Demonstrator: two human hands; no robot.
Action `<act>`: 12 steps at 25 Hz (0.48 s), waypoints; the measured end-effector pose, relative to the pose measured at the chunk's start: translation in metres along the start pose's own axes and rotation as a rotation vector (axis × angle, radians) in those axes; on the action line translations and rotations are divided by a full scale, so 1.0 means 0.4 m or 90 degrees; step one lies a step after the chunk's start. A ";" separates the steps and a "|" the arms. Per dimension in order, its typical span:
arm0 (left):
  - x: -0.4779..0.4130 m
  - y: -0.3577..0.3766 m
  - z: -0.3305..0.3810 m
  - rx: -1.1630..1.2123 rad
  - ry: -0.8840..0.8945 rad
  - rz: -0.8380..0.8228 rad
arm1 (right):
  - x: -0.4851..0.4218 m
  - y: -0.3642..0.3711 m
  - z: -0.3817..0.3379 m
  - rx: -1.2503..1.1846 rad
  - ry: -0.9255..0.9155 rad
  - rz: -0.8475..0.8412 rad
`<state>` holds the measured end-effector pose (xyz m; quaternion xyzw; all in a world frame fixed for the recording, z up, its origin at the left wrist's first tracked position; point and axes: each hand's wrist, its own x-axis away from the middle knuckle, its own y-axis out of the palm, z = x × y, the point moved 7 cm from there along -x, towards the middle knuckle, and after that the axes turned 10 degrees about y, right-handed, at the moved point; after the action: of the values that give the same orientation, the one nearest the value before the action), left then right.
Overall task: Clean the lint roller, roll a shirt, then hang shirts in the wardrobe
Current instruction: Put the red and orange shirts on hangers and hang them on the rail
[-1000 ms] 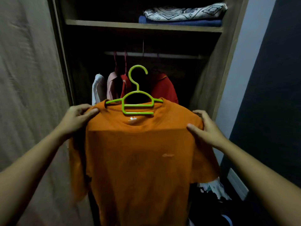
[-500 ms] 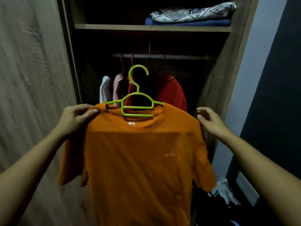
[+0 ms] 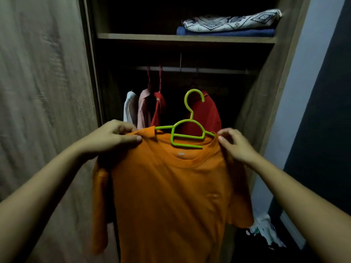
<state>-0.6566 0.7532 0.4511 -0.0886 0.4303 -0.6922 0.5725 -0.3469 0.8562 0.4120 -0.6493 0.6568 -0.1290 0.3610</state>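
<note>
An orange T-shirt [image 3: 171,196] hangs on a lime green hanger [image 3: 187,130] in front of the open wardrobe. My left hand [image 3: 112,137] pinches the shirt's left shoulder. My right hand [image 3: 235,145] grips the right shoulder at the hanger's end. The hanger's hook [image 3: 193,97] points up, below the clothes rail [image 3: 190,70] and apart from it. No lint roller is in view.
Several shirts, white [image 3: 130,107], pink [image 3: 144,107] and red [image 3: 203,114], hang from the rail. Folded textiles [image 3: 228,23] lie on the upper shelf [image 3: 171,37]. The wardrobe door [image 3: 43,92] stands at left. Clutter [image 3: 266,232] lies on the floor at lower right.
The shirt and hanger have shifted right and tilted. My right hand, which had come off the shirt, now grips the right shoulder again.
</note>
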 end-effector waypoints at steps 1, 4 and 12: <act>-0.003 0.007 0.012 -0.014 0.001 0.034 | 0.007 0.000 -0.035 0.025 -0.023 0.030; -0.026 0.072 0.048 -0.067 -0.002 0.095 | 0.039 0.060 -0.132 -0.166 0.012 -0.076; -0.125 0.255 0.202 -0.165 -0.017 0.088 | 0.058 0.035 -0.101 -0.417 0.327 -0.073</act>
<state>-0.5174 0.7593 0.4482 -0.1415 0.5134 -0.5887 0.6081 -0.3810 0.8237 0.4247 -0.7119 0.6947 -0.0906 -0.0478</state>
